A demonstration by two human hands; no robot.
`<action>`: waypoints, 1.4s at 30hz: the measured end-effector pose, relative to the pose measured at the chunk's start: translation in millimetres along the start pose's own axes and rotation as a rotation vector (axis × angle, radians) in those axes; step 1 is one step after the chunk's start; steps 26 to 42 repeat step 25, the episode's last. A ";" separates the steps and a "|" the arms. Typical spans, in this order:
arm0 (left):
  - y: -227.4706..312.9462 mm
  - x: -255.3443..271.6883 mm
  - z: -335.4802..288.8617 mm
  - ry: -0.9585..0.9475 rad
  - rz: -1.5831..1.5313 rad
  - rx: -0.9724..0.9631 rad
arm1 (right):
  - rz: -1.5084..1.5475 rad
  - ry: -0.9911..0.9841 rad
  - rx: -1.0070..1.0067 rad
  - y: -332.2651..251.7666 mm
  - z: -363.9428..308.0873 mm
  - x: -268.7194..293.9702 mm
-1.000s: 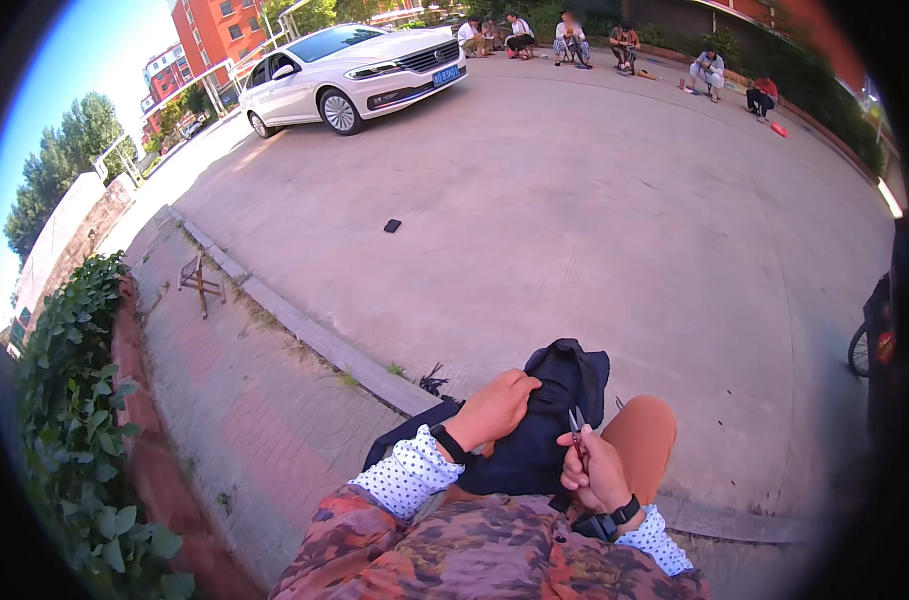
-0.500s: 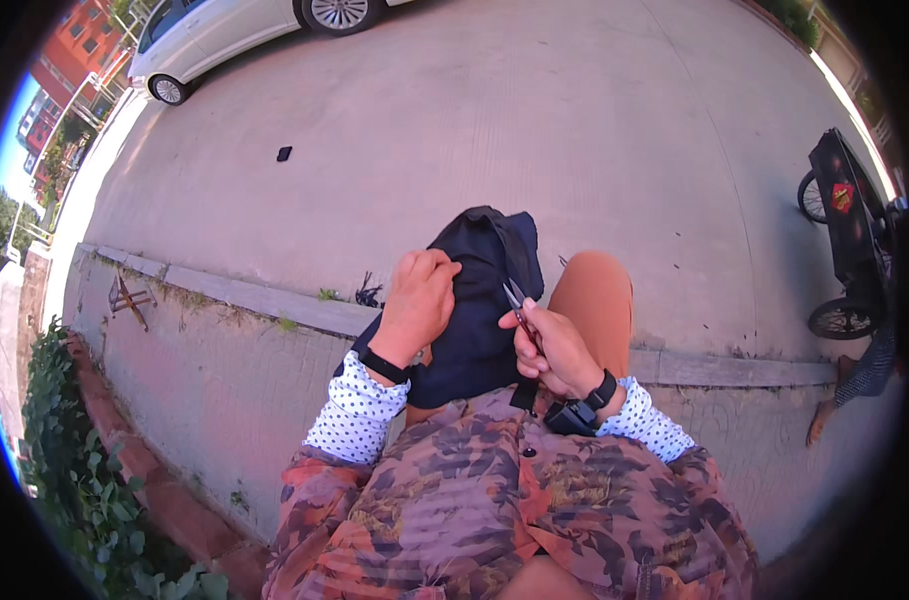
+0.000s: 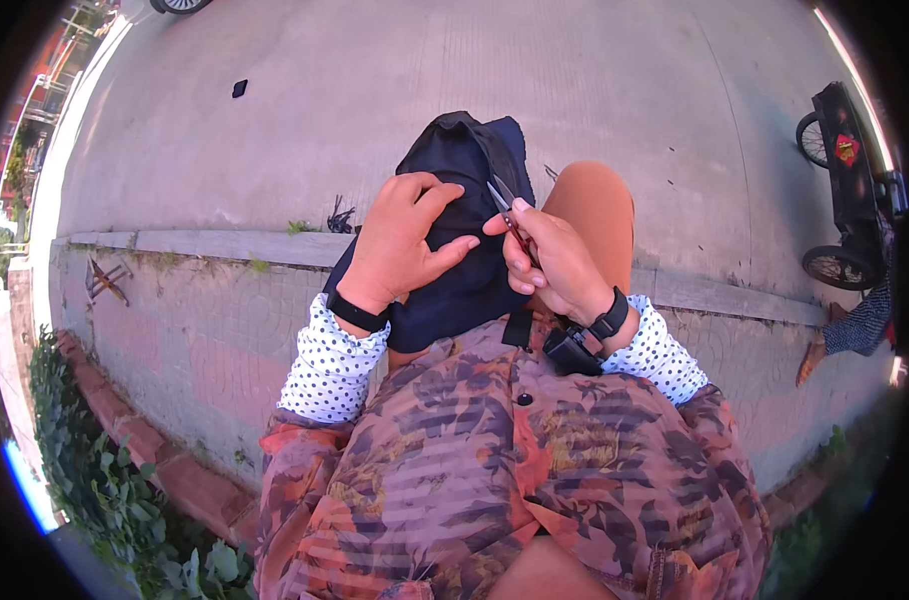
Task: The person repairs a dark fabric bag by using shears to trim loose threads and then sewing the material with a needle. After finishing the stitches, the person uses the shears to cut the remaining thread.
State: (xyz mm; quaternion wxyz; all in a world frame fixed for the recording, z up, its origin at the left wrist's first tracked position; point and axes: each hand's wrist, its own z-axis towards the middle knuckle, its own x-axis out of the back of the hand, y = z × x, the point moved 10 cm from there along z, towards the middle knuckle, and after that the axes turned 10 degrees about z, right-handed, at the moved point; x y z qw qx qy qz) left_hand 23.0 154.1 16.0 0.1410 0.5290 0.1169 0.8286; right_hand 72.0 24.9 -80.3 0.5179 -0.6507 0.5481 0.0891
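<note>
Dark navy cloth, which looks like a folded garment or a bag, lies over my left thigh. My left hand is over its left side, thumb and forefinger apart with nothing between them. My right hand is closed around a small pair of scissors with reddish handles. The scissor blades point up and to the left, slightly parted, over the cloth's right edge. Whether they touch the cloth, I cannot tell.
A stone kerb crosses behind my knees. Beyond it, a small black object lies on the concrete. A black cart and another person's bare foot are at right. A small wooden stool and leafy plants are at left.
My left thumb and forefinger have spread apart, away from the cloth they were pinched at. The view has tilted, so hands and cloth appear higher. The scissors stay in my right hand.
</note>
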 end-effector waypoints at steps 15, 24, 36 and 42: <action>2.4 1.5 0.8 0.160 0.074 -0.088 | -0.013 0.047 -0.128 18.0 3.3 3.5; 3.4 3.6 -1.7 0.176 0.041 -0.080 | 0.015 0.018 -0.096 16.0 17.0 -5.0; 2.6 2.7 -2.3 0.173 0.032 -0.074 | 0.014 0.010 -0.097 15.2 18.4 -5.8; 2.6 2.7 -2.3 0.173 0.032 -0.074 | 0.014 0.010 -0.097 15.2 18.4 -5.8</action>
